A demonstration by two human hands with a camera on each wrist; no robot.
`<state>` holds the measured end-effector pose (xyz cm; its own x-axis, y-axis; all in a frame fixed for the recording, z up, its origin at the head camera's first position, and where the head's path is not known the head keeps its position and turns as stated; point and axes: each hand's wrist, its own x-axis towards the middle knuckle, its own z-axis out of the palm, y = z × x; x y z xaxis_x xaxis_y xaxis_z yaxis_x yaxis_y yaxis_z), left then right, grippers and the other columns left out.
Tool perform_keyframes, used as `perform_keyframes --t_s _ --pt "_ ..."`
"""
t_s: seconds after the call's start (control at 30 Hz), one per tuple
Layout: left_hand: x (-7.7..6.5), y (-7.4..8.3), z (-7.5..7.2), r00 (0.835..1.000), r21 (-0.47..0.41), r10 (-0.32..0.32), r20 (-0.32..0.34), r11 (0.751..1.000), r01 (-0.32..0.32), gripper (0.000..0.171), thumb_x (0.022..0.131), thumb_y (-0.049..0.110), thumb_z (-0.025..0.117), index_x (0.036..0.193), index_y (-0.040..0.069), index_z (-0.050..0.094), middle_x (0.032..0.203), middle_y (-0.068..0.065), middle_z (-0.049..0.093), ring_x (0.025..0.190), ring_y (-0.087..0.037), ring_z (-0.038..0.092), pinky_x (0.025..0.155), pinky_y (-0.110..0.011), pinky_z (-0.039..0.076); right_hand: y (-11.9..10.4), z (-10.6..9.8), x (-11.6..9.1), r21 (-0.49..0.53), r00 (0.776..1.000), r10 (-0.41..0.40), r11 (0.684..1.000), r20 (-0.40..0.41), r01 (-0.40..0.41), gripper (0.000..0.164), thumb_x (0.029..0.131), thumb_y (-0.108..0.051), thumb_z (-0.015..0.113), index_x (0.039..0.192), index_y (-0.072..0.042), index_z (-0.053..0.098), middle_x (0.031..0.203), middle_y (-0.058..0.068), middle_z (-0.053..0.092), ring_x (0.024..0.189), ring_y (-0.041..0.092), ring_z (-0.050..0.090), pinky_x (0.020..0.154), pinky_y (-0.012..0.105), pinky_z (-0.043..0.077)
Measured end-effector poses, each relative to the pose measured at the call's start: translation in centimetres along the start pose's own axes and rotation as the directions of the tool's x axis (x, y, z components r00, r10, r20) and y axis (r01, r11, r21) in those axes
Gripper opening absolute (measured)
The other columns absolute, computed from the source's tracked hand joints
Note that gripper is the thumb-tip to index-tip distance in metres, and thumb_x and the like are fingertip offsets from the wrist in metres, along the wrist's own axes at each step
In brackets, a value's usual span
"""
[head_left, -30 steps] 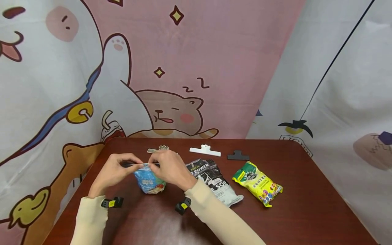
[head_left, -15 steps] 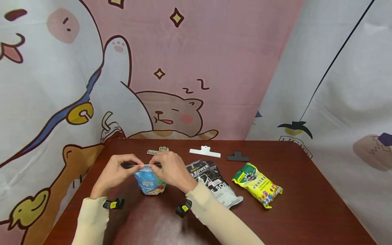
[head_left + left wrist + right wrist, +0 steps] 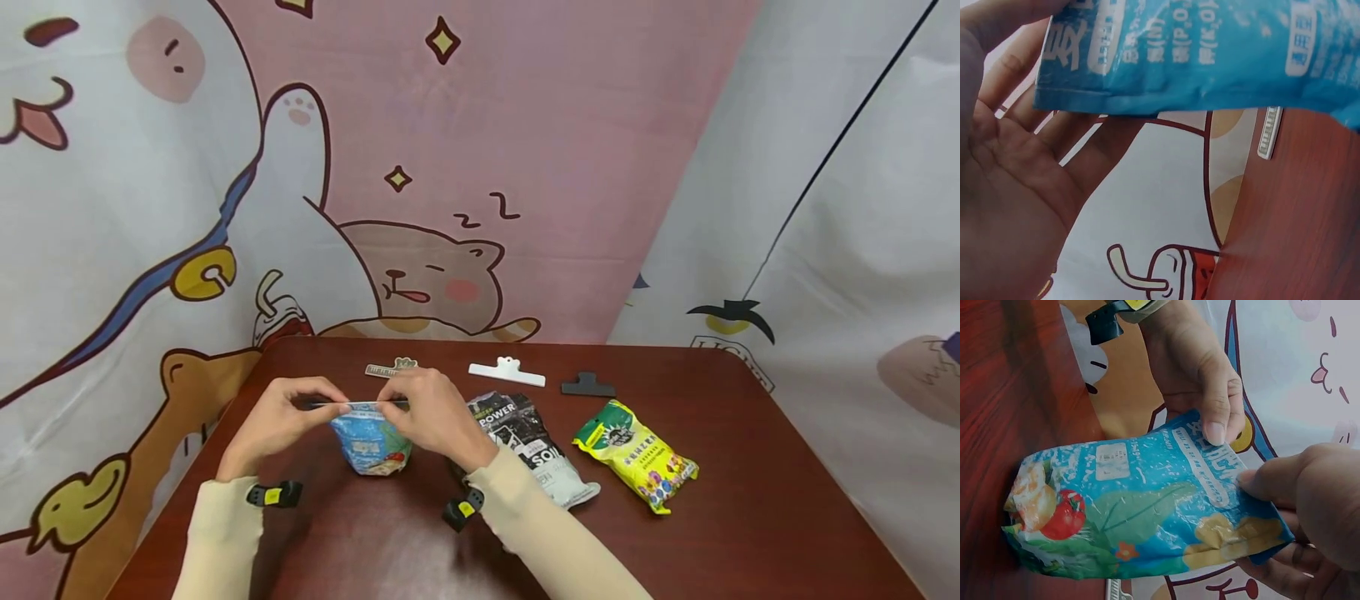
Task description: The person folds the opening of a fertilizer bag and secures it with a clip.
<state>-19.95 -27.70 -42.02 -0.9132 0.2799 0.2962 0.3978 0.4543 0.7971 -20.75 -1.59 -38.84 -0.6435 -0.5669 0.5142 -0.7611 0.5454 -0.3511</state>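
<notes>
The blue bag (image 3: 372, 442) is held upright over the left half of the table (image 3: 750, 467), its top edge pulled flat and straight between two hands; whether its base bears on the wood I cannot confirm from here. The print shows a tomato, a green leaf and yellow flowers, with white lettering near the top, and the plastic is creased. The left hand (image 3: 281, 418) pinches one top corner between thumb and fingers. The right hand (image 3: 438, 419) pinches the opposite end of the same edge, thumb on the printed face — fingers behind. Both wrists carry a black strap with a small dark unit, and both arms are in cream sleeves (image 3: 225, 525). Just beyond the bag lies a patterned clip (image 3: 382, 370) with a shaped top, partly behind the right hand. Along the far side, to its right, lie a white clip (image 3: 506, 374) and a dark grey clip (image 3: 587, 385), apart from each other. A black-and-white bag (image 3: 536, 454) lies flat, partly hidden by the right arm; beside it — well apart from the blue one — lies a yellow-and-green bag (image 3: 637, 457). Behind the table hangs a cartoon-printed cloth (image 3: 555, 167).
</notes>
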Motion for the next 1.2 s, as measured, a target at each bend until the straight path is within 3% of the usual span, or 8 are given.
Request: perform_keyframes --t_s 0.17,0.57,0.73,0.93,1.2 --pt "0.1 -0.2 0.2 0.999 -0.009 0.023 -0.024 1.000 -0.023 0.004 0.092 0.023 0.079 0.094 0.021 0.080 0.089 0.001 0.076 0.074 -0.017 0.064 0.064 -0.030 0.058 0.0 0.2 -0.1 -0.012 0.999 -0.028 1.000 -0.025 0.027 0.010 0.095 -0.017 0.071 0.092 -0.017 0.081 0.090 -0.007 0.075 0.080 0.004 0.068 0.070 0.019 0.054" --pt "-0.1 -0.3 -0.3 0.999 -0.009 -0.037 -0.027 0.999 0.037 0.006 0.089 0.027 0.082 0.094 0.024 0.080 0.090 0.002 0.076 0.079 -0.018 0.066 0.067 -0.030 0.059 0.3 -0.1 -0.3 0.039 1.000 0.022 0.999 -0.009 -0.022 0.007 0.094 -0.018 0.074 0.093 -0.018 0.081 0.091 -0.007 0.077 0.081 0.002 0.069 0.069 0.013 0.050" --pt "-0.2 -0.7 -0.6 0.999 0.000 -0.023 -0.028 1.000 0.023 0.005 0.091 0.023 0.080 0.095 0.021 0.080 0.092 0.000 0.076 0.080 -0.017 0.065 0.068 -0.029 0.058 0.5 -0.3 -0.5 0.073 0.999 0.036 0.997 -0.013 -0.035 0.008 0.094 -0.016 0.074 0.092 -0.018 0.081 0.091 -0.007 0.077 0.083 0.002 0.069 0.070 0.012 0.051" --pt "-0.1 -1.1 -0.2 0.999 -0.014 0.009 -0.047 1.000 -0.010 0.005 0.090 0.024 0.081 0.094 0.021 0.081 0.091 0.002 0.077 0.085 -0.017 0.068 0.071 -0.029 0.058 0.7 -0.3 -0.6 0.044 0.999 0.021 0.999 -0.033 -0.020 0.009 0.094 -0.017 0.074 0.090 -0.019 0.081 0.090 -0.008 0.077 0.079 0.001 0.068 0.068 0.014 0.051" --pt "-0.2 -1.3 -0.4 0.998 -0.005 -0.014 -0.068 1.000 0.014 0.006 0.089 0.027 0.081 0.093 0.023 0.081 0.091 0.003 0.077 0.085 -0.017 0.067 0.070 -0.030 0.058 0.7 -0.5 -0.6 0.041 0.999 0.030 0.999 -0.015 -0.030 0.009 0.095 -0.018 0.073 0.094 -0.019 0.082 0.092 -0.008 0.078 0.084 0.001 0.070 0.072 0.015 0.054"
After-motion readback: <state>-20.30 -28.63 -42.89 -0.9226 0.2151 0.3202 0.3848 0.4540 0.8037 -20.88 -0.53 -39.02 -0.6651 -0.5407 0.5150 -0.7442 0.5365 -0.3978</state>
